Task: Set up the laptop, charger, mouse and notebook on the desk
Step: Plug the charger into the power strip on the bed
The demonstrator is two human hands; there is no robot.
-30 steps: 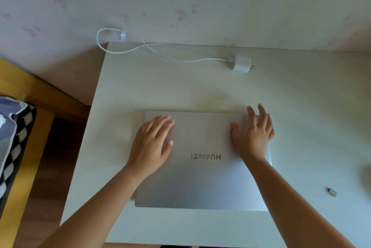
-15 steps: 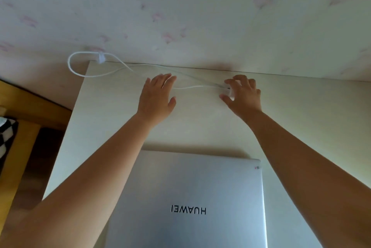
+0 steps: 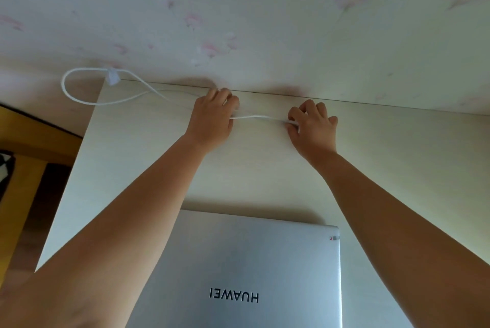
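Hands (image 3: 212, 118) now on thin cable (image 3: 258, 117)

Both arms reach across the pale desk (image 3: 397, 168) toward its far edge by the flowered wall (image 3: 265, 9). The left hand (image 3: 212, 119) is curled over the white charger cable (image 3: 258, 117), its fingers (image 3: 225, 97) closed around it. The right hand (image 3: 313, 126) is closed too, with something white just showing under its fingers (image 3: 294, 112); whether that is the charger block cannot be told. Between the 2 hands the cable runs in 1 shallow arc. Left of the left fingers it loops out past the desk corner. The closed silver laptop (image 3: 252, 261) lies well behind both wrists, nearer the person.
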